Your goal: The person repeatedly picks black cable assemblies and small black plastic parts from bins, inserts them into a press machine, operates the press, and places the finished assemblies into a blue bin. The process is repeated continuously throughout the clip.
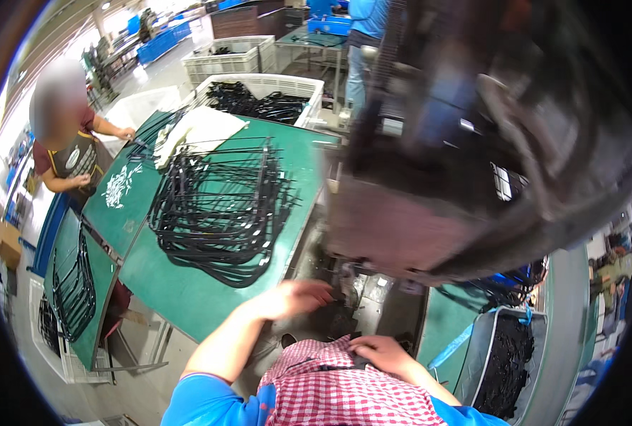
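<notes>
My left hand (pixel 298 297) reaches out in front of my body, just off the near right edge of the green table (pixel 142 277). Its fingers are stretched out, slightly smeared by motion, and nothing shows in them. Close against my red-and-white checked apron (pixel 344 390) is my right hand (pixel 383 353), its fingers curled. A small dark thing (pixel 360 361) shows beside those fingertips; what it is I cannot make out. On the green table lies a pile of black bent wire-like frames (pixel 220 227), beyond my left hand.
A large dark machine (pixel 415 213) fills the upper right. Behind the table stands a white crate (pixel 309 89) of black parts. A grey bin (pixel 483 355) of black pieces is at the right. Across the table a co-worker (pixel 74 153) handles parts near small white pieces (pixel 120 186).
</notes>
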